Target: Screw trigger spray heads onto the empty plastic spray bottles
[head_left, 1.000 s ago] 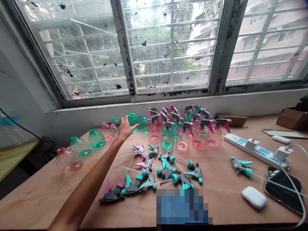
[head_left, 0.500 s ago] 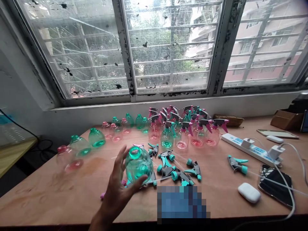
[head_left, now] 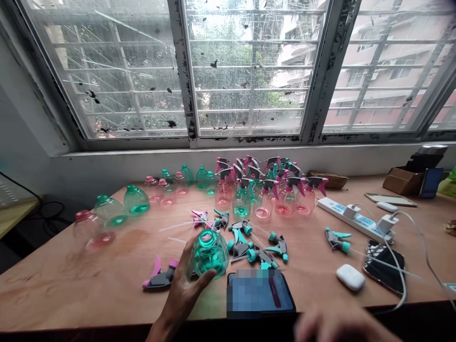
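Observation:
My left hand (head_left: 187,280) is closed around a clear green spray bottle (head_left: 211,254) with no top on it, neck up, above the front of the table. Blurred by motion, my right hand (head_left: 338,323) shows at the bottom edge, right of the phone with a blurred-out screen (head_left: 260,292); its fingers are too smeared to read. Behind the held bottle lie several grey and teal trigger spray heads (head_left: 261,256) with thin tubes. A grey and pink spray head (head_left: 160,278) lies just left of my left hand.
Topless green and pink bottles (head_left: 137,202) stand at the left and back left. Bottles with spray heads (head_left: 263,204) crowd the back middle. On the right are a power strip (head_left: 352,218), a lone teal spray head (head_left: 337,240), a white earbud case (head_left: 351,277) and a black phone (head_left: 384,266) under a cable.
My left hand and the green bottle have moved slightly right and down, uncovering the grey and pink spray head. My right hand has come into view at the bottom. The camera view has shifted.

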`<state>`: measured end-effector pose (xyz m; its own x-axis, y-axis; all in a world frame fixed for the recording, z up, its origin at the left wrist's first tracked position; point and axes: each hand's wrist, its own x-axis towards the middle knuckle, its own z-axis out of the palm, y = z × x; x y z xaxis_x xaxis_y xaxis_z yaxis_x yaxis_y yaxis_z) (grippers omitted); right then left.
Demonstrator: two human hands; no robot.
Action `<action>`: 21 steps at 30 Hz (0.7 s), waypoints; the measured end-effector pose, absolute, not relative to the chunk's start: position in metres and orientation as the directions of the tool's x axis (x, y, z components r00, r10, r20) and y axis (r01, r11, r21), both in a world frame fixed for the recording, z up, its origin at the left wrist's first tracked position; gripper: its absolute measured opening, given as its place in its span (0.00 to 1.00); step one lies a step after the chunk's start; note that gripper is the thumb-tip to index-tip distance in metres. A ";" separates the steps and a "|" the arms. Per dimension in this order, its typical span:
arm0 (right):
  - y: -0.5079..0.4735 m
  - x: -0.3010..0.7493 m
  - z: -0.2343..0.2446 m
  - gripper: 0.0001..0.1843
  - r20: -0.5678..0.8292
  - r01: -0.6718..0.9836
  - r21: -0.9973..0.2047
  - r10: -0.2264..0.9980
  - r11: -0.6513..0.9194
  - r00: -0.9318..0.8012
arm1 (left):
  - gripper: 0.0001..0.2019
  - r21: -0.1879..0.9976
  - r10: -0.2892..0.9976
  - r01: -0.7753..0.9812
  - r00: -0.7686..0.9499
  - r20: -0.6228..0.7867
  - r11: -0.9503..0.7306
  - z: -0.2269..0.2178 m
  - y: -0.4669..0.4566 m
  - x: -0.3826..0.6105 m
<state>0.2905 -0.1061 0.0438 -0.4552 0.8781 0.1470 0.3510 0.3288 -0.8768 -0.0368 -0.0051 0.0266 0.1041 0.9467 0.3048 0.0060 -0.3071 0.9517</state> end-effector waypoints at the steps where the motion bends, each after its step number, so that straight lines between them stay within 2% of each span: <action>1: -0.088 0.297 0.040 0.14 0.160 0.383 -0.870 0.913 0.310 -0.376 | 0.39 0.954 0.947 -0.020 0.119 0.299 -0.298 0.023 -0.004 -0.036; 3: -0.051 0.307 0.028 0.20 0.208 0.454 -0.849 0.961 0.271 -0.184 | 0.44 0.954 0.944 -0.088 0.144 0.297 -0.286 0.017 -0.002 -0.035; 4: -0.034 0.310 0.019 0.24 0.284 0.550 -0.790 0.957 0.270 -0.061 | 0.46 0.955 0.944 -0.121 0.157 0.289 -0.272 0.015 0.000 -0.034; 6: -0.007 0.314 0.001 0.31 0.342 0.650 -0.698 0.937 0.301 -0.068 | 0.43 0.959 0.949 -0.149 0.170 0.266 -0.242 0.011 0.002 -0.033; 8: 0.006 0.314 -0.015 0.33 0.348 0.689 -0.651 0.932 0.318 -0.101 | 0.39 0.961 0.952 -0.128 0.155 0.265 -0.247 0.008 0.004 -0.033; 12: 0.005 0.315 -0.025 0.33 0.332 0.752 -0.586 0.936 0.301 -0.116 | 0.34 0.941 0.936 -0.003 0.103 0.337 -0.338 0.009 0.002 -0.031; 16: 0.000 0.319 -0.023 0.27 0.368 0.801 -0.525 0.925 0.288 -0.091 | 0.34 0.909 0.918 0.133 0.075 0.388 -0.395 0.015 0.001 -0.028; 19: 0.000 0.318 -0.025 0.25 0.401 0.866 -0.459 0.916 0.199 0.003 | 0.36 0.875 0.911 0.257 0.065 0.407 -0.410 0.018 -0.002 -0.025; 21: 0.000 0.317 -0.023 0.24 0.392 0.855 -0.507 0.912 0.104 0.121 | 0.37 0.851 0.899 0.308 0.042 0.435 -0.426 0.018 -0.004 -0.024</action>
